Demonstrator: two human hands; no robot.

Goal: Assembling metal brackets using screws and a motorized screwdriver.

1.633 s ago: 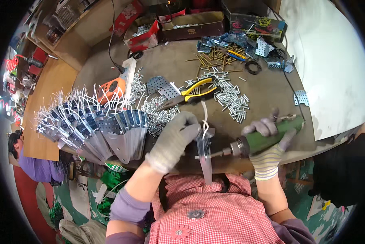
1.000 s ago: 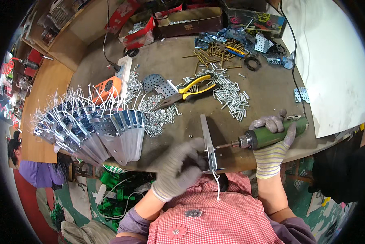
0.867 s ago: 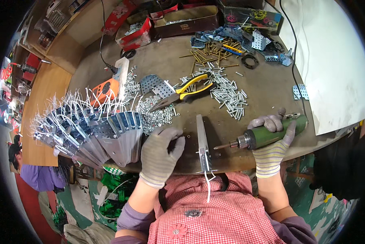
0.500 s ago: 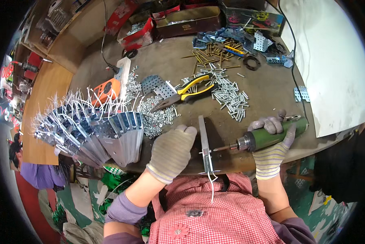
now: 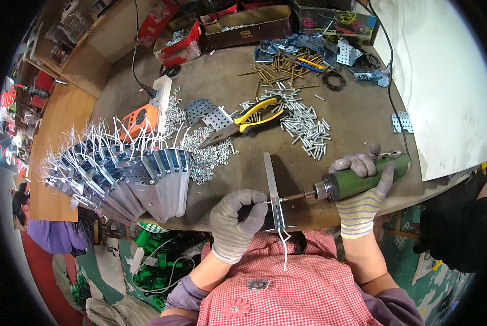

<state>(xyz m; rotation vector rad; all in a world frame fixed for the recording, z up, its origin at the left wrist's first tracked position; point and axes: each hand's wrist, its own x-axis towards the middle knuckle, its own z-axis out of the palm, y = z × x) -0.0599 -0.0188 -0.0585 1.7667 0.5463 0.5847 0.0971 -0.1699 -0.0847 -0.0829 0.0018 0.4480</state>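
Note:
My right hand (image 5: 360,187), in a striped work glove, grips a green electric screwdriver (image 5: 344,183) whose bit points left. The bit's tip meets a screw in a narrow silver metal strip (image 5: 274,187), which stands on edge at the table's front with a white wire (image 5: 284,252) hanging from it. On the strip's other side my left hand (image 5: 236,220), also gloved, has thumb and forefinger closed at the screw's end. Whatever small part lies between those fingertips is hidden. Nuts (image 5: 206,160) lie in a heap beyond the left hand.
Finished-looking metal pieces with white wires (image 5: 156,179) stand stacked at left. Yellow-black pliers (image 5: 259,115) lie beside loose silver screws (image 5: 311,133). Farther back are brass-coloured screws (image 5: 276,70), perforated plates (image 5: 347,52) and a red box (image 5: 182,51). A power strip (image 5: 162,103) is behind the nuts.
My left hand has turned and moved toward the metal strip, its fingertips now at the screw's end. The screwdriver has shifted slightly left, and its bit now meets the screw.

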